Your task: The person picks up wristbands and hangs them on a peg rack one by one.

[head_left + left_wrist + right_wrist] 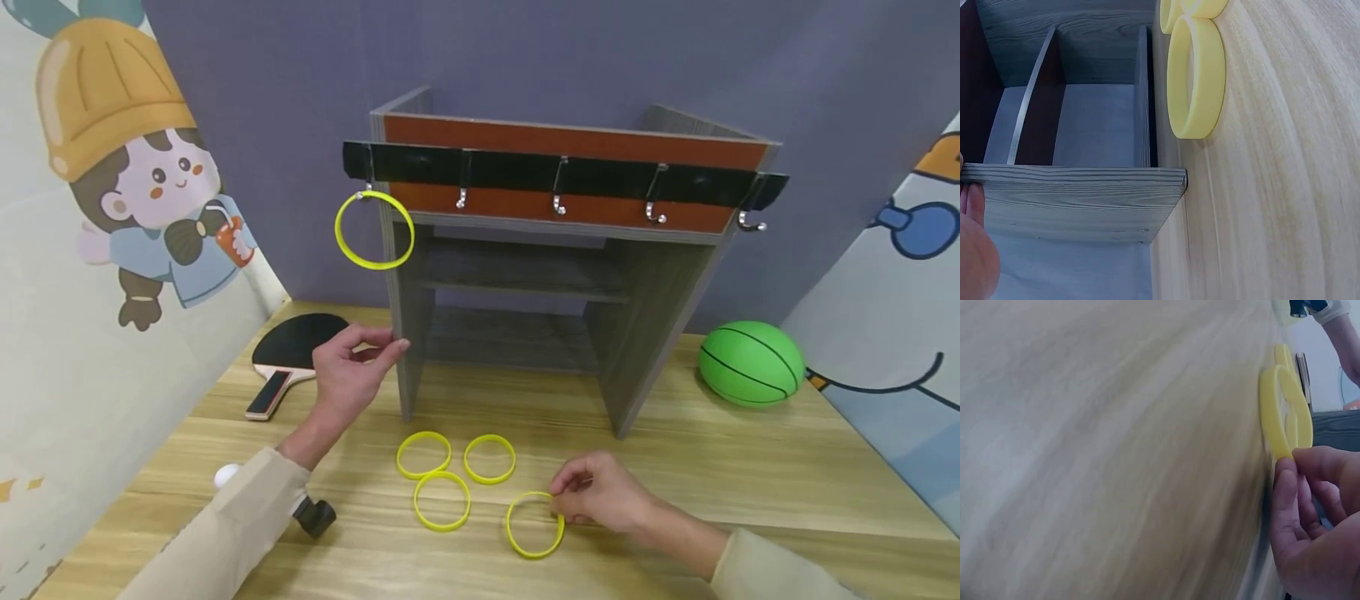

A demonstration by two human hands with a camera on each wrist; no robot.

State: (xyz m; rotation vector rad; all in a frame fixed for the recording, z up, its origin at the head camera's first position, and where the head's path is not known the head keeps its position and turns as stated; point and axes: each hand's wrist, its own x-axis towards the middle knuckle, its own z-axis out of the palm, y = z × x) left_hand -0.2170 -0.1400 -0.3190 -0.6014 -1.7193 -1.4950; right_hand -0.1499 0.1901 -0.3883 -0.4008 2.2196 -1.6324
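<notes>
My right hand (603,493) pinches the edge of a thin yellow ring (535,554) between thumb and fingertips, low over the table. In the right wrist view the same ring (1266,412) stands out from the fingertips. At the left, my left hand (348,375) holds the front edge of the grey wooden shelf's side panel (408,392), thumb in front and fingers behind. Three more yellow rings lie between the hands, one of them by itself (490,481). Another yellow ring (375,265) hangs from the leftmost hook of the black hook rail (510,171).
Four-sided surroundings aside, a table tennis bat (296,342) lies left of the shelf and a green ball (752,364) sits to its right. A white ball (225,475) is partly behind the left sleeve. The other hooks (558,207) on the rail carry nothing.
</notes>
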